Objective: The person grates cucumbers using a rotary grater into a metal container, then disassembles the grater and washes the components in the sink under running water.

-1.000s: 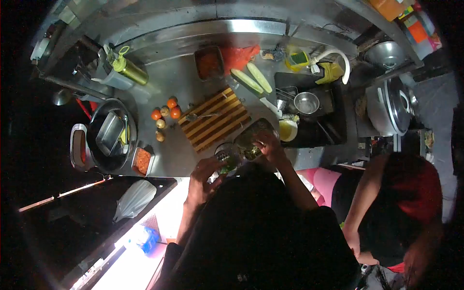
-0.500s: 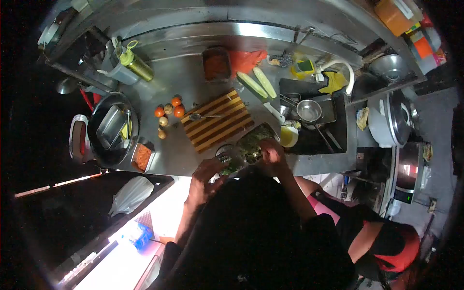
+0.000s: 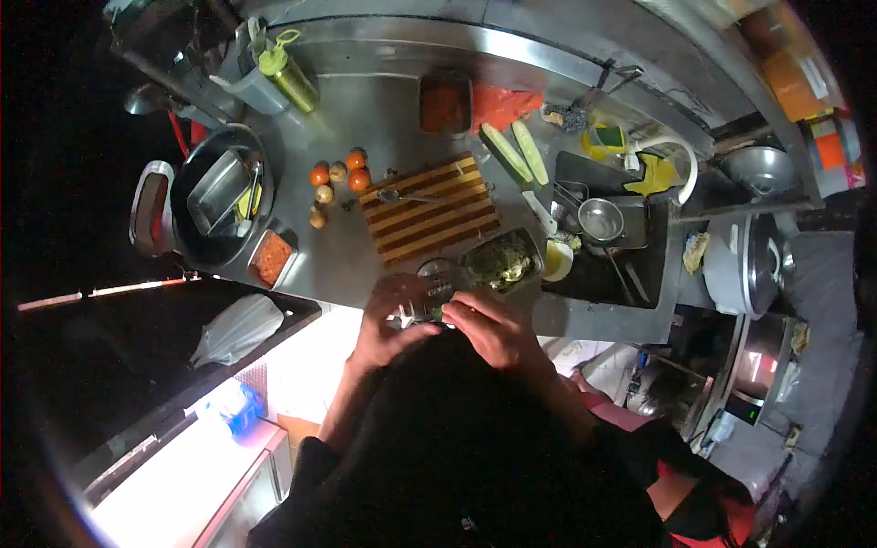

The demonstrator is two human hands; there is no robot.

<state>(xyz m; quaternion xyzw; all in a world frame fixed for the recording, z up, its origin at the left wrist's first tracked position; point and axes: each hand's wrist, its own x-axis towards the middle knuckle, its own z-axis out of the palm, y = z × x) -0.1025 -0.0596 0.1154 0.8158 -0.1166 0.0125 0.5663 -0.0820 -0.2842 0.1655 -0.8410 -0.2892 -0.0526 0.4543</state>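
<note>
At the front edge of the counter, my left hand (image 3: pixel 388 321) is closed around a clear container (image 3: pixel 442 274). A bit of green shows at the container beside my fingers. My right hand (image 3: pixel 491 329) is on the other side, its fingers together at the container's near side; whatever they pinch is hidden. Just beyond my right hand lies a metal tray (image 3: pixel 539 265) of chopped dark green leaves (image 3: pixel 498 256). Behind the container is a striped wooden cutting board (image 3: pixel 438 222) with a metal spoon (image 3: pixel 416 197) on it.
Tomatoes (image 3: pixel 357 179) and onions (image 3: pixel 324 194) sit left of the board. Cucumber halves (image 3: pixel 508 153) and a white-handled knife (image 3: pixel 539 212) lie before the sink (image 3: pixel 660 274). A large round basin (image 3: pixel 265 215) and a tray of orange food (image 3: pixel 272 258) stand left. Another person (image 3: pixel 676 493) is at lower right.
My right hand has left the tray of green leaves and come left to the clear container. The camera view has shifted, and the other person appears lower in it.
</note>
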